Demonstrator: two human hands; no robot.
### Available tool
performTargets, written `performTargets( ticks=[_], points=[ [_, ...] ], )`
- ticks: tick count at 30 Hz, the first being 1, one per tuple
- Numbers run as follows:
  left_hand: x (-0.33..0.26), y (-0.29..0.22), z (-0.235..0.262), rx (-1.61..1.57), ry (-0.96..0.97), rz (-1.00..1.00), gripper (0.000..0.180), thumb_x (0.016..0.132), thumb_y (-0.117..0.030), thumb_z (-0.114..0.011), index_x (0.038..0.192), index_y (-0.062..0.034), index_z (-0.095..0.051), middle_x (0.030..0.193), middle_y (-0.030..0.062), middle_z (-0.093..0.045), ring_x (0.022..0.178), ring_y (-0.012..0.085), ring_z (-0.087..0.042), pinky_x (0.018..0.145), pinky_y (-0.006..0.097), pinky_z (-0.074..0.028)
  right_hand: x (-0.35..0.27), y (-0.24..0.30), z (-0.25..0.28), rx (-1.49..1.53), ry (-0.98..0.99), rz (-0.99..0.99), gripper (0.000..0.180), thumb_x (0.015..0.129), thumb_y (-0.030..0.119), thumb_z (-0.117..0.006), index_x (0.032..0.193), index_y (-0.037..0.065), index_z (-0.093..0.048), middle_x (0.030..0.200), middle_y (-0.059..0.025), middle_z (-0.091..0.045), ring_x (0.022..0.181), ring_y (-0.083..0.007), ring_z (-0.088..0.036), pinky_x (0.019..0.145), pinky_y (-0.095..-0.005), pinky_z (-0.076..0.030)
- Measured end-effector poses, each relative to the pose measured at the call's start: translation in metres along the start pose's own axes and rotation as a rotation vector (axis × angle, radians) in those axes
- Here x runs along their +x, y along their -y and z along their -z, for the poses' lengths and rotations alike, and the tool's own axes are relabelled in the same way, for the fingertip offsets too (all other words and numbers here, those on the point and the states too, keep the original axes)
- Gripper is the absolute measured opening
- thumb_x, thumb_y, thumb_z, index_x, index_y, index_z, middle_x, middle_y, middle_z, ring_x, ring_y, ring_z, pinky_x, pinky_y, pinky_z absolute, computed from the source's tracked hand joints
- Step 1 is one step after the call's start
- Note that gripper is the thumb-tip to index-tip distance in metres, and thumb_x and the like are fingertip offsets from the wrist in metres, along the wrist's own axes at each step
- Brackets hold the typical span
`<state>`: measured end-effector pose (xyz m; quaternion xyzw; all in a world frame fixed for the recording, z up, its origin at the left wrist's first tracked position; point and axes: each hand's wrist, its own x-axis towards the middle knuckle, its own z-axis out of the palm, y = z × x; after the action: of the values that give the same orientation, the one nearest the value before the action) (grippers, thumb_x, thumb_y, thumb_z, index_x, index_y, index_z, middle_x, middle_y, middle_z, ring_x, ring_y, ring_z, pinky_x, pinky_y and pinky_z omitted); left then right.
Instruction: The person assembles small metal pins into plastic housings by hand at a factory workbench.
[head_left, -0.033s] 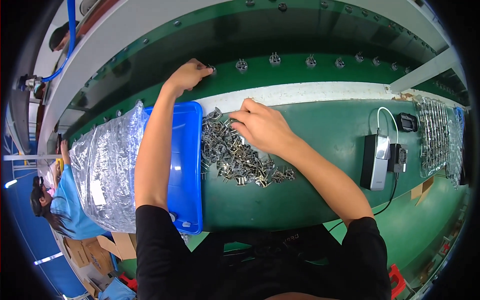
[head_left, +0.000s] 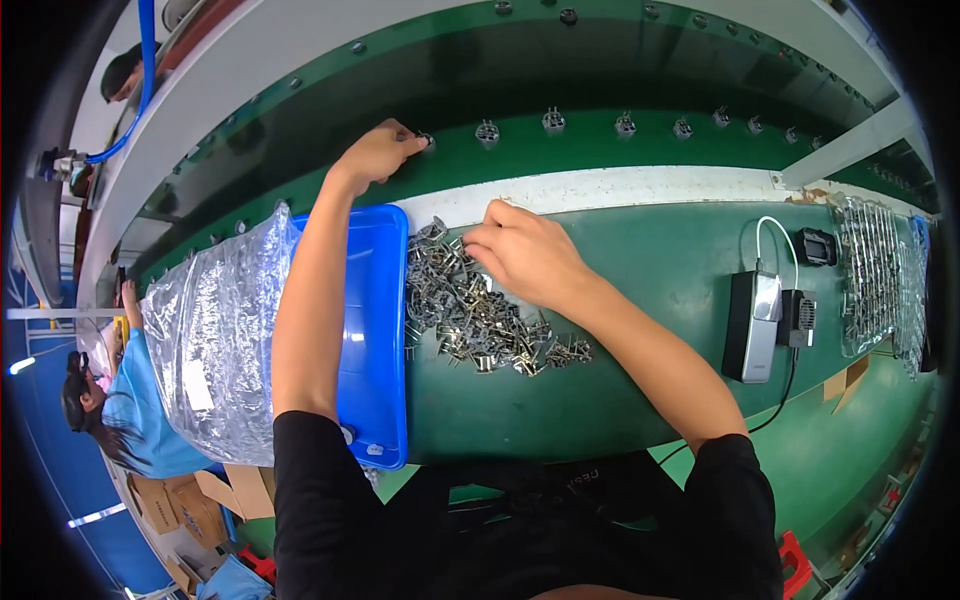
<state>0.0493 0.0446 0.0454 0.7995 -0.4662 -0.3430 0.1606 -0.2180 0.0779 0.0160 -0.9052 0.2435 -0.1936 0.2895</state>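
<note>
My left hand [head_left: 376, 156] reaches over the green belt, its thumb and fingers closed on a small grey part with metal prongs [head_left: 426, 142]. My right hand [head_left: 527, 250] is closed in a pinch at the upper right edge of a heap of small metal-pronged pieces [head_left: 470, 315]. Whatever its fingertips hold is hidden or too small to make out. Along the belt stands a spaced row of similar grey pronged parts, among them one [head_left: 487, 133] just right of my left hand.
A blue plastic tray [head_left: 385, 400] lies left of the heap, with a clear plastic bag [head_left: 215, 340] against it. To the right are a grey-and-black box device [head_left: 752, 325], a cable and bagged parts [head_left: 868, 270]. A white ledge [head_left: 620, 185] edges the belt. A person in blue [head_left: 150, 415] works at far left.
The parts on the belt sit very slightly further right in the picture, and so does the heap. Both hands keep nearly the same pose.
</note>
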Motion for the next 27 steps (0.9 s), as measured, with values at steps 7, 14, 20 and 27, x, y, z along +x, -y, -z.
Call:
performTargets(
  ticks=[7, 14, 20, 27],
  points=[
    [-0.049, 0.004, 0.003, -0.379, -0.053, 0.03, 0.037, 0.098, -0.038, -0.048, 0.111, -0.0051, -0.058, 0.084, -0.0006, -0.047, 0.066, 0.009, -0.036, 0.056, 0.025, -0.032, -0.007, -0.006, 0.001, 0.15, -0.167, -0.035, 0.017, 0.089, 0.023, -0.065, 0.091, 0.007, -0.072, 0.084, -0.0072, -0.066, 0.074, -0.0297, -0.064, 0.069, -0.0413, -0.052],
    [-0.139, -0.014, -0.017, -0.617, -0.039, -0.204, 0.027, 0.1, -0.024, -0.046, 0.111, -0.0039, -0.062, 0.087, -0.0013, -0.049, 0.067, 0.006, -0.04, 0.058, 0.022, -0.034, 0.017, 0.007, 0.0, 0.034, 0.018, -0.238, 0.028, 0.086, 0.03, -0.067, 0.081, 0.003, -0.071, 0.076, -0.01, -0.066, 0.072, -0.0287, -0.066, 0.065, -0.041, -0.051],
    [-0.188, -0.005, -0.049, -0.845, -0.144, -0.302, 0.038, 0.081, 0.008, -0.073, 0.117, 0.0005, -0.064, 0.08, -0.0006, -0.059, 0.066, 0.003, -0.051, 0.06, 0.017, -0.042, -0.012, 0.004, 0.026, -0.398, -0.243, 0.218, 0.009, 0.074, 0.013, -0.067, 0.075, 0.005, -0.065, 0.082, -0.0045, -0.058, 0.072, -0.0241, -0.059, 0.064, -0.0351, -0.053],
    [-0.195, 0.001, -0.076, -0.983, -0.027, -0.258, 0.032, 0.083, 0.012, -0.07, 0.113, 0.0029, -0.066, 0.08, 0.0006, -0.065, 0.073, 0.0035, -0.06, 0.065, 0.016, -0.045, -0.053, -0.023, 0.034, -0.413, -0.062, 0.362, 0.017, 0.073, 0.011, -0.076, 0.087, 0.004, -0.067, 0.087, -0.0031, -0.061, 0.076, -0.0208, -0.057, 0.066, -0.0333, -0.05]
  ],
)
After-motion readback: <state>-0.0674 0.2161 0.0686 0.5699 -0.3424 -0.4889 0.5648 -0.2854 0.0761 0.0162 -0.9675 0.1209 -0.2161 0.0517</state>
